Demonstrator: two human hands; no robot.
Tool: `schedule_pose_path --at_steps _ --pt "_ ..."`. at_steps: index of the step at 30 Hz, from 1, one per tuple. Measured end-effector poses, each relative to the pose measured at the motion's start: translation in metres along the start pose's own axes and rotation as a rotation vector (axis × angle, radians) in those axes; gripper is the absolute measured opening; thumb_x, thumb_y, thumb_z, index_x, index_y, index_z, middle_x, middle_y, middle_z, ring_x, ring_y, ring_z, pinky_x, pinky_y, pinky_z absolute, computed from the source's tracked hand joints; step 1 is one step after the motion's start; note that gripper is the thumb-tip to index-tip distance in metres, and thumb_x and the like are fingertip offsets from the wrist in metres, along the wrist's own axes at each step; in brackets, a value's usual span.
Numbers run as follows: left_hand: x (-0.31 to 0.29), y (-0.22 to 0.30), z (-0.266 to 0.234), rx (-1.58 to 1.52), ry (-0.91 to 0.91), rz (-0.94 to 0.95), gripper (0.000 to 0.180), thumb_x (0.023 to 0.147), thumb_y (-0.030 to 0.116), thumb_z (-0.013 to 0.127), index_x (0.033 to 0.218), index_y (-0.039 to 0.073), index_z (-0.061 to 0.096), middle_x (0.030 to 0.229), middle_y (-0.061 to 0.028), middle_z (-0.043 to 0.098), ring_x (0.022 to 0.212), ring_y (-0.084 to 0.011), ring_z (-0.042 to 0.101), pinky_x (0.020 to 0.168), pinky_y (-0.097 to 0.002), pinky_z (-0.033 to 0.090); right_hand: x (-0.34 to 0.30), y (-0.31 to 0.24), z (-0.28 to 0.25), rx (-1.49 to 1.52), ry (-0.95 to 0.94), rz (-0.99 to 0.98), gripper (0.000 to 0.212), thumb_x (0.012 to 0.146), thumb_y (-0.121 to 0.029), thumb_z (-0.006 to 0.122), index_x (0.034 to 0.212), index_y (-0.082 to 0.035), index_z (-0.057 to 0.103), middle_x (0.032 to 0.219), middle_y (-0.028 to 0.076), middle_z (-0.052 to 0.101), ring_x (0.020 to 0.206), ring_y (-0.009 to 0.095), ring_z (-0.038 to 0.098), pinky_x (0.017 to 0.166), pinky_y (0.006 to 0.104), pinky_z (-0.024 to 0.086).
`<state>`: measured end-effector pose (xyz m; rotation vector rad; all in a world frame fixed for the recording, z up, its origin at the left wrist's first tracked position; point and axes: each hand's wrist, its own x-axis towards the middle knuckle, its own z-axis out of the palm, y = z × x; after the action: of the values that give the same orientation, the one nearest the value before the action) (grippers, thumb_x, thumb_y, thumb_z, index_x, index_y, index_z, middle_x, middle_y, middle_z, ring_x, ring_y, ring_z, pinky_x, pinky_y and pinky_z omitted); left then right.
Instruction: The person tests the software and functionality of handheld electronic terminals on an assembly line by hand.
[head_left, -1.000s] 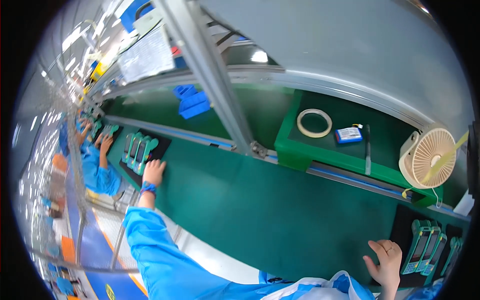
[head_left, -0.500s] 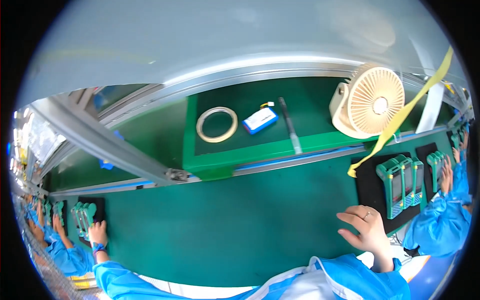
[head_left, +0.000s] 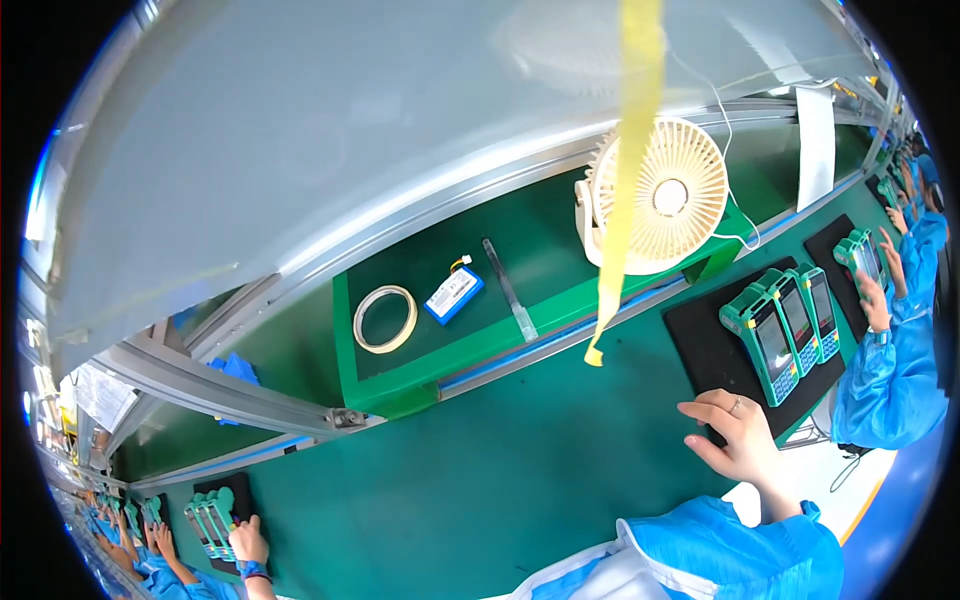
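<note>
My left hand [head_left: 249, 541], with a band at the wrist, reaches far left to a row of green handheld terminals [head_left: 212, 524]. Its fingers are curled at the nearest terminal's edge; the fingertips are small and partly hidden. Above the right part of the bench hovers my right hand [head_left: 738, 440], a ring on one finger. Its thumb and fingers are apart with nothing between them. Just beyond it, several green terminals with screens and keypads [head_left: 776, 350] lie side by side on a black mat [head_left: 697, 340].
On the green raised shelf [head_left: 400, 398] sit a tape roll [head_left: 358, 322], a blue battery pack [head_left: 455, 296], a pen-like tool [head_left: 509, 288] and a cream fan [head_left: 690, 190]. A yellow strip [head_left: 622, 200] hangs before the fan. Co-workers' hands [head_left: 874, 301] are at the right; others work far left.
My view has tilted and swung, so the shelf items sit further left and the bench slants. My right hand stays open, now overlapping the right mat's near corner; the left remains at the left terminals.
</note>
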<state>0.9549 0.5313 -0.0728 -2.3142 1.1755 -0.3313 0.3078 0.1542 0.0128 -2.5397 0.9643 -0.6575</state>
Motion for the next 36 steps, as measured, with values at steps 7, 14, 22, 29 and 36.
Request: schedule_pose_path --at_steps 7,14,22,29,36 --pt "-0.012 0.119 -0.094 -0.155 0.084 0.172 0.004 0.063 0.007 0.057 0.063 0.01 0.057 0.062 -0.0119 0.059 0.057 -0.031 0.059 0.052 -0.043 0.046 -0.017 0.021 -0.01 0.279 0.058 -0.015 0.033 0.072 -0.009 0.068 0.103 -0.004 0.061 0.092 0.01 0.06 0.068 0.019 0.061 0.059 0.028 0.049" --pt "-0.022 0.243 -0.21 -0.287 0.1 0.354 0.001 0.066 0.009 0.058 0.065 0.01 0.057 0.06 -0.0102 0.058 0.057 -0.0278 0.06 0.051 -0.0391 0.047 -0.063 0.059 -0.027 0.492 0.216 0.039 0.031 0.073 -0.003 0.06 0.104 0.0 0.059 0.085 0.01 0.06 0.068 0.017 0.058 0.061 0.0262 0.045" --pt "-0.029 0.371 -0.309 -0.686 0.151 0.468 0.036 0.08 0.015 0.053 0.116 0.012 0.053 0.068 -0.0104 0.062 0.062 -0.03 0.061 0.056 -0.0408 0.048 -0.098 0.063 -0.039 0.551 0.232 0.096 0.031 0.077 -0.008 0.058 0.106 0.001 0.057 0.083 0.011 0.057 0.067 0.016 0.057 0.06 0.025 0.043" --pt "-0.049 0.296 -0.306 -1.022 0.365 0.256 0.032 0.08 0.012 0.059 0.111 0.005 0.058 0.087 -0.0101 0.063 0.081 -0.0307 0.058 0.073 -0.0421 0.044 -0.095 0.061 -0.028 0.554 0.296 0.105 0.028 0.073 0.0 0.06 0.1 -0.002 0.061 0.083 0.011 0.061 0.067 0.016 0.059 0.058 0.0244 0.047" --pt "-0.043 0.155 -0.097 -0.616 0.401 -0.669 0.031 0.086 0.026 0.058 0.106 0.003 0.059 0.093 -0.0129 0.063 0.086 -0.0288 0.059 0.078 -0.0365 0.047 -0.054 0.03 -0.02 0.423 0.179 -0.146 0.025 0.065 -0.004 0.067 0.09 -0.002 0.064 0.079 0.01 0.062 0.068 0.023 0.061 0.06 0.0314 0.049"
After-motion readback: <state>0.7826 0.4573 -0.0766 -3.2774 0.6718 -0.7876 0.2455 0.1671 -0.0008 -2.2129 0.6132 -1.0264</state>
